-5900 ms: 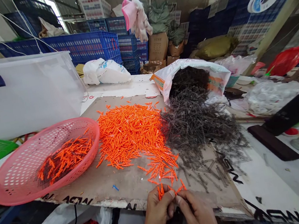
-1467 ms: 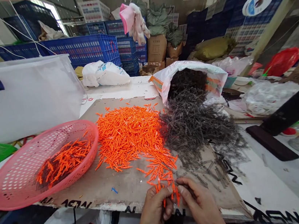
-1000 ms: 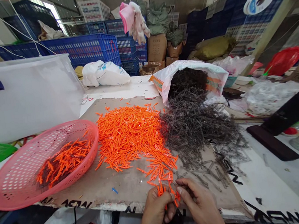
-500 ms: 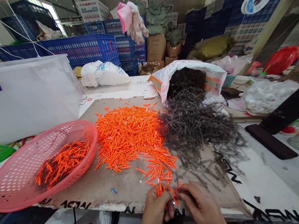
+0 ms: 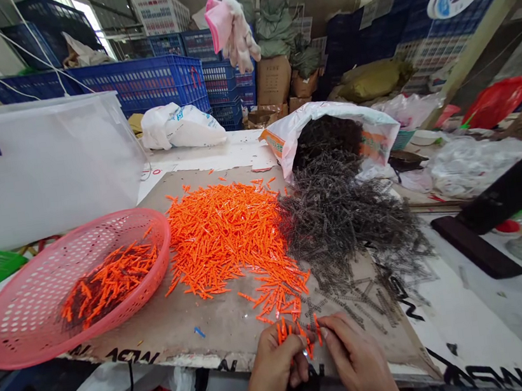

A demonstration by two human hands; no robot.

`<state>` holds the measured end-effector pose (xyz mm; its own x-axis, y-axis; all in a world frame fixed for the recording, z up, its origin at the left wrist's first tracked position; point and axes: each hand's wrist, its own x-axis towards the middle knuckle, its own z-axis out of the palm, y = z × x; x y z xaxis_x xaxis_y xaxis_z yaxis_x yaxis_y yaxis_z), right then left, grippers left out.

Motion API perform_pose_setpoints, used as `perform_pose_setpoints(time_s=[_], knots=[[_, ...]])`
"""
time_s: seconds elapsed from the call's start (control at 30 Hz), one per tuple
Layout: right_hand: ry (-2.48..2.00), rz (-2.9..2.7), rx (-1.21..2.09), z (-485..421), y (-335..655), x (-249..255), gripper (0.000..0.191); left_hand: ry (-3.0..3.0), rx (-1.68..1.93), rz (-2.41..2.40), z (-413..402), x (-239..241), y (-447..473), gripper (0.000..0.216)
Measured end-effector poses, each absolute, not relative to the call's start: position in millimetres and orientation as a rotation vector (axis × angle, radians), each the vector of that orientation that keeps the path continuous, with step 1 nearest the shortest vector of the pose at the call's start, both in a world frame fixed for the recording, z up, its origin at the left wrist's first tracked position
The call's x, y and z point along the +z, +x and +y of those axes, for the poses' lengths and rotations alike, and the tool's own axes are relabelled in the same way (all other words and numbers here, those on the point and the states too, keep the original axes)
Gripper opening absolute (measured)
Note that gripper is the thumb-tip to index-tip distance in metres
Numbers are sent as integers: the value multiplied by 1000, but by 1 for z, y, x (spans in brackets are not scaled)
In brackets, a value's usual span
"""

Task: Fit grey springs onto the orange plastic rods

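Observation:
My left hand (image 5: 274, 363) is closed around several small orange pointed plastic pieces (image 5: 283, 330) at the table's front edge. Just to its right, my right hand (image 5: 356, 356) pinches one orange plastic piece (image 5: 318, 329) upright between thumb and forefinger. A few more orange pieces lie between the two hands. Beyond them spreads a big heap of the same orange pieces (image 5: 227, 232). To the right, dark thin pieces resembling small coil springs (image 5: 340, 211) spill from a white sack (image 5: 278, 148). Some of these dark pieces lie loose near my right hand.
A pink perforated basket (image 5: 22, 317) at the left holds orange pieces mixed with dark ones. Behind it stands a translucent white bin (image 5: 45, 166). A black stand (image 5: 479, 247) is at the right. A glove (image 5: 240, 38) hangs above the table. Below the front edge, a bag (image 5: 180, 385) holds red pieces.
My right hand has drawn slightly right, away from my left. The orange piece in its fingers now shows clearly upright. My left hand stays nearly in place with its orange pieces.

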<state>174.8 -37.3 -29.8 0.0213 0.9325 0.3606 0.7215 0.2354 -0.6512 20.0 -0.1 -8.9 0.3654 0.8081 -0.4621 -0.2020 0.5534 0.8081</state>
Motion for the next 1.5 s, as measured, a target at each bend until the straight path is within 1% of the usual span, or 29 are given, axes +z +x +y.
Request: perform_pose_setpoints(time_s=[0.13,0.3,0.4,0.5,0.63,0.83,0.93,1.2,1.33,1.5], knots=[[-1586,-1682,265,-37,173,-25,25,712,764,984,-1,-7,21,11],[-1619,-1648,40,-37,176,-31,25,653,777,985,-2,-8,21,14],[-1616,-1646,-16,-38,181,-34,24,661,768,991,-1,-9,21,12],[-1616,-1596,-6,-39,184,-32,24,678,764,984,-1,-11,21,10],[-1660,-1486,101,-39,186,-29,21,707,745,985,0,-13,21,14],[-1712,-1385,208,-41,176,-27,31,697,773,983,-1,-11,21,11],[-1718,-1351,248,-42,173,-24,32,711,769,994,-2,-9,22,9],[-1638,-1502,144,-33,184,-19,24,705,745,995,-1,-10,21,10],[-1612,-1508,150,-32,180,-16,26,712,741,985,-1,-11,21,12],[-1563,-1497,207,-35,182,-17,19,711,764,982,-1,-12,22,9]])
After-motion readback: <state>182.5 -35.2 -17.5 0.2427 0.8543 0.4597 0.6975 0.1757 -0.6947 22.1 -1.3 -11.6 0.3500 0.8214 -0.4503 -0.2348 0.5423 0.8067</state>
